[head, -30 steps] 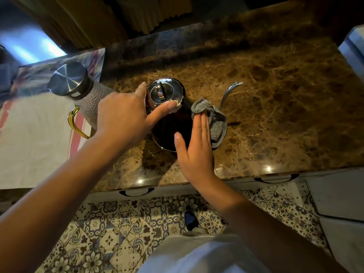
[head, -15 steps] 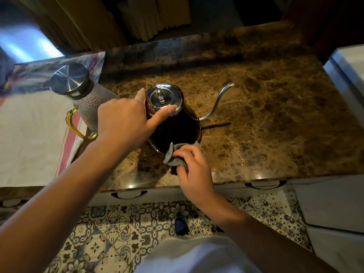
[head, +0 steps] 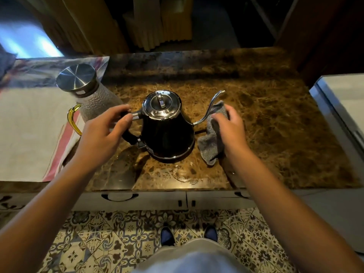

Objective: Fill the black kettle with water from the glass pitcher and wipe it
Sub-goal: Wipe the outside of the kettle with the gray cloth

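The black kettle (head: 167, 133) stands at the middle of the brown marble counter (head: 275, 134), steel lid on, thin gooseneck spout pointing right. My left hand (head: 102, 134) is at the kettle's black handle, index finger and thumb pinching its top end. My right hand (head: 230, 127) grips a grey cloth (head: 211, 142) just right of the kettle, against the spout's base; the cloth hangs down onto the counter. The textured glass pitcher (head: 94, 103), with a steel lid and a gold handle, stands left of the kettle, behind my left hand.
A white towel with red stripes (head: 29, 134) covers the counter's left part, under the pitcher. A white appliance edge (head: 344, 99) is at the right. Small wet marks (head: 183, 178) lie near the front edge. Drawers (head: 137, 200) and patterned floor tiles are below.
My left hand left the lid and drew back to the handle. My right hand carried the cloth from the kettle's near side round to the right, by the spout.
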Demonstrator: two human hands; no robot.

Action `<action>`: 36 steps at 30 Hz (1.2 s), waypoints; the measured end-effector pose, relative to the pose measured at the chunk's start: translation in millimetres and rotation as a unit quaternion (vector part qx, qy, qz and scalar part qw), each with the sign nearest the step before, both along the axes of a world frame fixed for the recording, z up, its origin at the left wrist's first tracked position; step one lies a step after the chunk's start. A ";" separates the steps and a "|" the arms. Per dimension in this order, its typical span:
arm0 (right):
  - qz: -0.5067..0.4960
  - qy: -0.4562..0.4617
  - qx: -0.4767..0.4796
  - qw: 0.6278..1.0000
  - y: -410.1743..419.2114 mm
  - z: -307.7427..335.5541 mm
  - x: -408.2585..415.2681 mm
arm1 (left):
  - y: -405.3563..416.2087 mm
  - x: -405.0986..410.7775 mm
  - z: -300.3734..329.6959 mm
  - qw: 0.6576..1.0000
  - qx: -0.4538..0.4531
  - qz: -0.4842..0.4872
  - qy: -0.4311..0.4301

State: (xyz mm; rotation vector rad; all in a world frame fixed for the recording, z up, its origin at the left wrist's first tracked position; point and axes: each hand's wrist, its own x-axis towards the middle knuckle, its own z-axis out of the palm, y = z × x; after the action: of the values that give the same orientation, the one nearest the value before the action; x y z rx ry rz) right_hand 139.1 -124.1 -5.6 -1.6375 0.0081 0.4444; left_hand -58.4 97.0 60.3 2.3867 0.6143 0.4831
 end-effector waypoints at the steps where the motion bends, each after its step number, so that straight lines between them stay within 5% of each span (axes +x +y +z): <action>1: 0.018 -0.010 -0.017 1.000 3.2 -2.5 1.6 | -0.7 -0.1 -0.6 1.000 0.002 0.008 -0.005; 7: 0.055 -0.221 -0.115 0.967 10.4 -2.5 6.3 | 13.2 2.1 -13.7 0.999 -0.010 0.004 -0.031; 14: 0.062 -0.330 -0.188 0.923 22.6 3.5 30.3 | 4.1 2.3 -21.2 0.996 0.027 -0.019 -0.087; 20: 0.132 -0.377 -0.244 0.884 63.3 14.5 72.7 | -35.8 3.4 -28.2 0.986 -0.067 -0.007 -0.153; 36: 0.188 -0.256 -0.147 0.937 82.8 2.0 91.4 | -61.5 13.4 -40.0 0.977 -0.037 -0.050 -0.205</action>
State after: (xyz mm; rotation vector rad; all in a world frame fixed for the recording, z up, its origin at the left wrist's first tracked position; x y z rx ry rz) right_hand 230.6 -41.3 -3.6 -2.0195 -0.6676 0.3002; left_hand -44.9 35.5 20.2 2.1448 0.3188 0.8620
